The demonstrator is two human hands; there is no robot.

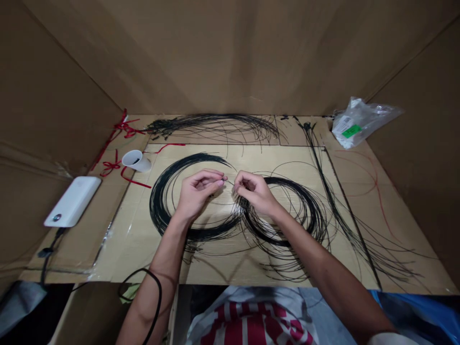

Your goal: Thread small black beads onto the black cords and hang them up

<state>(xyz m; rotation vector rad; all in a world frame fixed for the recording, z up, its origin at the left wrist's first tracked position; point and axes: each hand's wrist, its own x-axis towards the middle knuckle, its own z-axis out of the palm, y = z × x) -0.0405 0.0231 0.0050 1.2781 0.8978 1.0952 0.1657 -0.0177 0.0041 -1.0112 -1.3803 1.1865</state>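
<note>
Two wire coils [158, 211] are lying at the middle of the bench [132, 249] while my left hand [197, 189] and right hand [253, 191] are pinching, fingers closed, a fine strand [227, 181] above them, to hold it clear of the loops.

No lettering can be read: the white label [342, 125] and green sticker [352, 131] on the clear plastic bag [373, 117] are too blurred, and the red print [251, 326] on the shirt [215, 318] is cut off.
</note>
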